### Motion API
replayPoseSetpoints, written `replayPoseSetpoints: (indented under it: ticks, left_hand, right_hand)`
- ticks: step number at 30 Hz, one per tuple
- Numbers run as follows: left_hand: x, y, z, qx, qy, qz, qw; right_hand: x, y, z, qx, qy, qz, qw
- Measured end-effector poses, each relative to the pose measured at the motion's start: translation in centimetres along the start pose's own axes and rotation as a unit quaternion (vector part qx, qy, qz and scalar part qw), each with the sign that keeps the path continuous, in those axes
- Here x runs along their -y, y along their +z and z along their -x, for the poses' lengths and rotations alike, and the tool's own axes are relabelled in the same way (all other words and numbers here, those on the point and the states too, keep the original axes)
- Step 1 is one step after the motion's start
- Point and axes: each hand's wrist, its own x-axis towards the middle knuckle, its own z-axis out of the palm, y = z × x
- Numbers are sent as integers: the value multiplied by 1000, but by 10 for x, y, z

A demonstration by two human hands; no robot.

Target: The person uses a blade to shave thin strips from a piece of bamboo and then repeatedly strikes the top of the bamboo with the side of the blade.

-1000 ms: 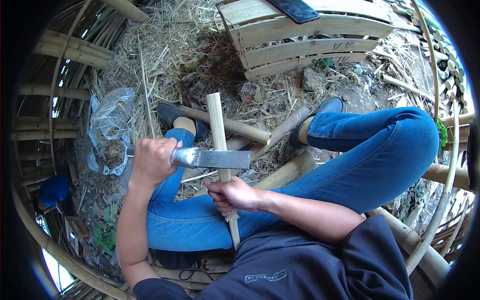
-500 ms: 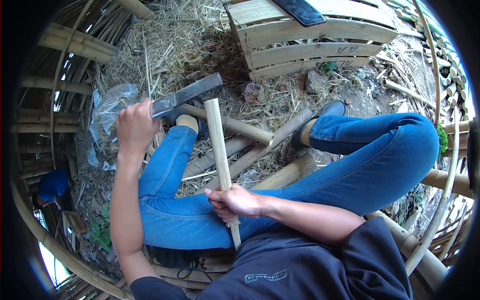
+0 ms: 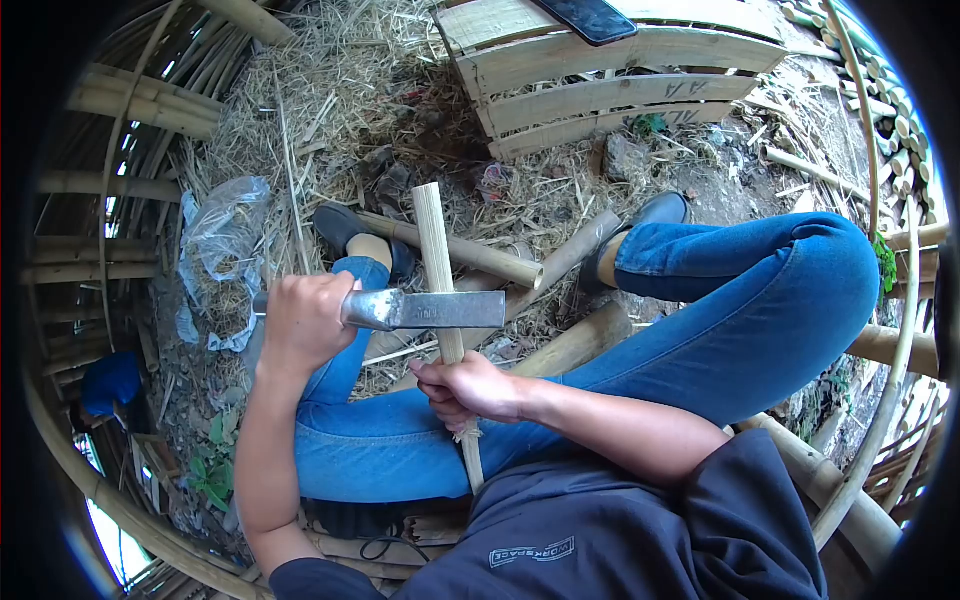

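A bamboo pallet [image 3: 610,85] of pale slats lies on the straw-strewn ground [image 3: 340,90] far beyond both hands, with a dark phone [image 3: 590,18] resting on its top slat. Round bamboo poles [image 3: 480,258] lie on the ground under the person's legs, past the fingers. A crumpled clear plastic bag [image 3: 222,235] sits on the straw just outward of the left hand.

The bamboo strip [image 3: 436,262] is a flat, pale yellow-green split piece, straight, with a squarely cut far end and fine lengthwise grain. Its long axis runs nearly upright in the view, leaning slightly left at the top: the far end points away from the person toward the pallet, and the near end points back toward the torso. The right hand [image 3: 468,388] is wrapped tightly round its lower part, fingers curled shut on it, so most of the strip stands beyond the fingers and a short stub sticks out below them.

The cleaver [image 3: 430,310], a broad grey steel blade, lies level across the strip, at right angles to it, just above the right hand's fingers. The left hand [image 3: 305,320] has its fingers clenched round the cleaver's handle, the blade reaching rightward from the fist and meeting the strip's face.
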Motion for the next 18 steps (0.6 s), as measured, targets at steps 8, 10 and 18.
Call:
replayPoseSetpoints:
  ticks: [8,10,18]
  left_hand:
    - [14,4,-8,-44,-15,-29,999]
    - [16,3,-11,-58,-28,-35,997]
    - [49,-21,-24,-112,-136,-166,970]
  right_hand:
    - [0,5,4,-1,-5,6,1000]
    - [-2,2,2,1,-7,2,1000]
    - [0,16,4,14,-1,25,1000]
